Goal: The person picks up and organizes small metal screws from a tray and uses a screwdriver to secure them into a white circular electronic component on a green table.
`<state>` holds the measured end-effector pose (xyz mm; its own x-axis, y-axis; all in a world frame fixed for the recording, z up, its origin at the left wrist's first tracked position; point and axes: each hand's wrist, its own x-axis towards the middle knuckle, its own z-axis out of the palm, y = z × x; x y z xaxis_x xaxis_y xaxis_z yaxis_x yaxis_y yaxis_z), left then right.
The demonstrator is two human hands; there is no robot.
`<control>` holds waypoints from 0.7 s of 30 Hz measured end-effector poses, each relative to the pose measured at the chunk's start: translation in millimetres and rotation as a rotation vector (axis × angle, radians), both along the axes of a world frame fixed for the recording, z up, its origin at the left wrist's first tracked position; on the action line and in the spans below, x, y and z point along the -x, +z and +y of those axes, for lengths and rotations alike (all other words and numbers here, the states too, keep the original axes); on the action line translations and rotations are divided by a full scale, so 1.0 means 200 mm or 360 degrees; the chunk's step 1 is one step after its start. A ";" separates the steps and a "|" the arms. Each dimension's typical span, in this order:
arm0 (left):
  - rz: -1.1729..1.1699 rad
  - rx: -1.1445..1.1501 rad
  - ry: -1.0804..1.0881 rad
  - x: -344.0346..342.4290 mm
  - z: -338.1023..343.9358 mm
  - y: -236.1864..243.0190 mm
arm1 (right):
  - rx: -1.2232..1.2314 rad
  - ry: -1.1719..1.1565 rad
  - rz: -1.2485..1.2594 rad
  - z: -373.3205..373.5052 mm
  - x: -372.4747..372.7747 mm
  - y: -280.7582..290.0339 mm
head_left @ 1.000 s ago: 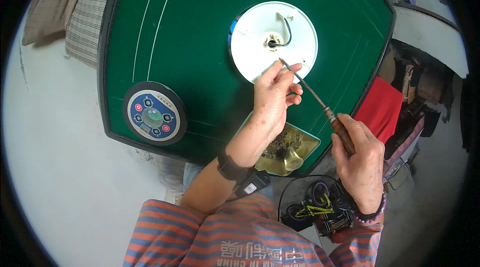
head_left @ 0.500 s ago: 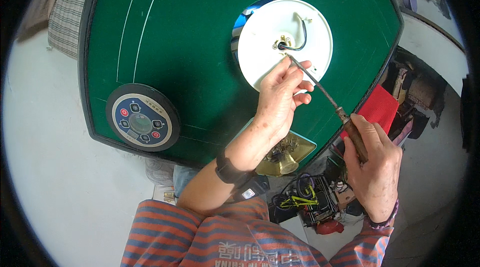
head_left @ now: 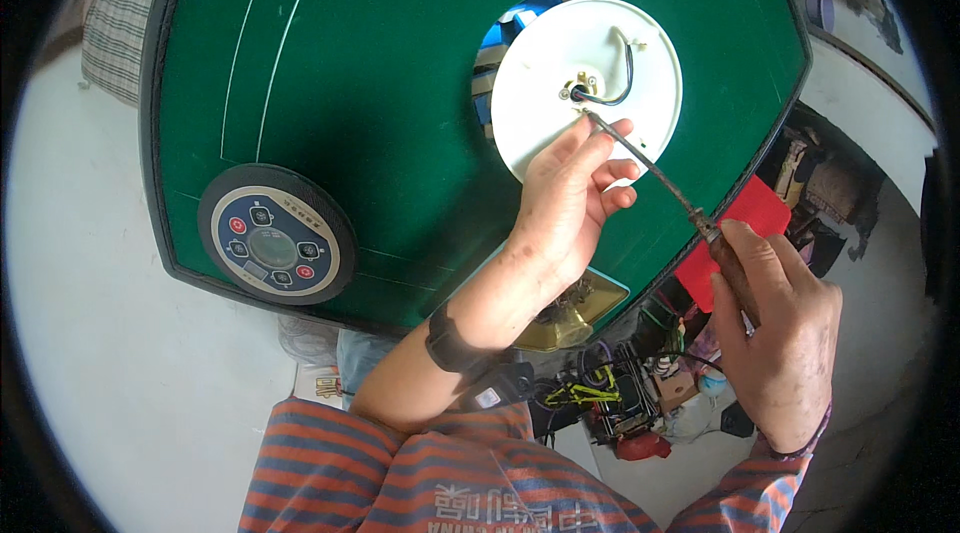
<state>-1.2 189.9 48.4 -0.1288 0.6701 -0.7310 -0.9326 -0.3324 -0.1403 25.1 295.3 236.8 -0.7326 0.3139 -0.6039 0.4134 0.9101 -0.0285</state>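
Note:
A long screwdriver [head_left: 650,167] with a worn brown handle runs diagonally toward a round white plastic base [head_left: 535,63]. My right hand [head_left: 782,333] is wrapped round the handle. Its tip meets the base just below the centre hole, where a dark cable [head_left: 629,73] comes out and curves upward. Two small fasteners show beside that hole. My left hand [head_left: 565,188] is at the tip, thumb and forefinger pinched together beside the shaft, the other fingers loosely curled. Whatever small piece lies between those fingertips is hidden. The base partly covers a round opening [head_left: 487,83] in the green tabletop.
A round control panel [head_left: 272,248] with buttons sits at the near left of the green felt table [head_left: 380,83]. By the near edge, a yellowish tray [head_left: 600,301] holds small metal parts. Red cloth [head_left: 755,218] and clutter [head_left: 610,393] lie beyond the right edge.
The view has shifted slightly, moving the base rightward in the picture. My right hand sits a little farther right and lower, still on the screwdriver. My left hand stays at its tip.

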 end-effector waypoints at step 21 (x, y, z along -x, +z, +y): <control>-0.0396 -0.0405 0.0284 -0.13 0.08 -0.05 | 0.0117 0.0000 -0.0206 0.00 0.22 0.02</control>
<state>24.1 205.9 38.6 -0.0994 0.8169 -0.5682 -0.7906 -0.4115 -0.4534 -18.2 294.4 240.4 -0.6472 0.2651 -0.7147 0.4178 0.9076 -0.0417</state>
